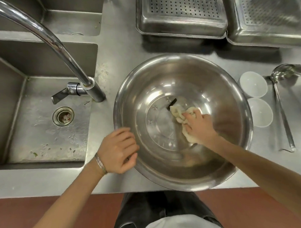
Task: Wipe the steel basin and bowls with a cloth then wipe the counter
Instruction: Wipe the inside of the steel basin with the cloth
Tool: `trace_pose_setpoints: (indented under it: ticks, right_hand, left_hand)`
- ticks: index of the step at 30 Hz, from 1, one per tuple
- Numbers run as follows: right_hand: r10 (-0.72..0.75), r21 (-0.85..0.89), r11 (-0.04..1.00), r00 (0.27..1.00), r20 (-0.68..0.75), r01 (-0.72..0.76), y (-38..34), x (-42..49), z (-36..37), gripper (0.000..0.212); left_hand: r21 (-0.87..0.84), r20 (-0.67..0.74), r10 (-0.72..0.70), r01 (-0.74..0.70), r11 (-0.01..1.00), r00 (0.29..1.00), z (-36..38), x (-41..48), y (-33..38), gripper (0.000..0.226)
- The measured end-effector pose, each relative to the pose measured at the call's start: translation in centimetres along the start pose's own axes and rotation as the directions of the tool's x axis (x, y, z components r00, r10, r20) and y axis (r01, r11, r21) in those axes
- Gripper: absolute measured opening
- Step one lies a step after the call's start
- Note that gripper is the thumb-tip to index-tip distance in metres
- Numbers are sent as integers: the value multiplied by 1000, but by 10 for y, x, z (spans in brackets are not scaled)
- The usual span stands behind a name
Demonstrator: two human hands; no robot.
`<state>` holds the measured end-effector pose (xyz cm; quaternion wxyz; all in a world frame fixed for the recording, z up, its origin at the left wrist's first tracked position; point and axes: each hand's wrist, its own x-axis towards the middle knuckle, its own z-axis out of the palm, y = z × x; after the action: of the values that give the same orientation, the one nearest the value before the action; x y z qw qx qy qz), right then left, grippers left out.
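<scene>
basin (pixel 162 75): thin slick steel, likely skids | left hand (pixel 117 150) curled on rim — brace there | right hand (pixel 199 126) bunches soft cloth (pixel 178 113)

Two bare forearms reach forward from the lower corners of the view and converge ahead of the body. The left grip (pixel 118 149), back of the hand up, curls its fingers (pixel 128 134) over the near-left rim of the steel basin (pixel 161 65), with the thumb tucked close beside them. Thin bangles (pixel 100 163) ring that wrist. The right grip (pixel 199 127) lies inside the basin with the wrist angled down, its fingers bunched round a pale cloth (pixel 178 112) and pressing it against the steel.
</scene>
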<state>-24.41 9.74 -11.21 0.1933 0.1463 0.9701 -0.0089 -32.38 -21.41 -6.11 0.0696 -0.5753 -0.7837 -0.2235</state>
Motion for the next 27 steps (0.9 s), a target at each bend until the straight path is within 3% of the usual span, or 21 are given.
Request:
trace_pose_setpoints:
  ticks: [3,6,8,11,14,16,17,19,21,22,24,27]
  right_hand:
    - [-107,153,984,989,107,90,-25,-23,-13,47]
    - [-260,484,865,943,208,132,-62,-54,-40,40]
    - [-362,571,806,894,264,158,-87,-75,-49,42]
    - [-401,464,859,847,350,214,-86,-89,-48,42]
    - [-244,89,970,862,445,228,-43,-87,-50,36]
    - [-96,-166,970,904,417,179,-21,-85,-51,33]
    - [-69,-197,968,918,391,156,-20,-83,-51,33]
    - [-102,42,995,902,420,93,-42,-83,-57,32]
    - [-208,316,947,861,463,59,-80,-86,-65,35]
    - [-253,366,927,859,445,84,-98,-88,-68,37]
    - [-270,331,934,870,413,132,-111,-92,-73,37]
    - [-238,193,967,848,474,164,-72,-101,-78,29]
  left_hand:
    - [15,-108,-45,47,999,993,16,-11,21,27]
    - [50,-224,-76,89,995,972,27,-8,20,38]
    - [60,-276,-63,83,995,959,31,-6,19,44]
    - [70,-292,-41,64,996,956,32,-6,18,44]
    - [94,-287,-37,66,993,957,34,-7,15,43]
    - [90,-298,-40,69,994,954,35,-8,16,43]
    - [85,-309,-45,74,994,950,36,-8,16,44]
    - [72,-326,-54,82,994,944,38,-5,16,46]
    - [81,-334,-48,79,994,941,38,-2,16,45]
    - [91,-330,-38,72,993,943,37,-2,14,44]
    - [114,-318,-13,52,992,948,35,-2,10,43]
    - [118,-305,-1,39,992,952,32,-3,6,44]
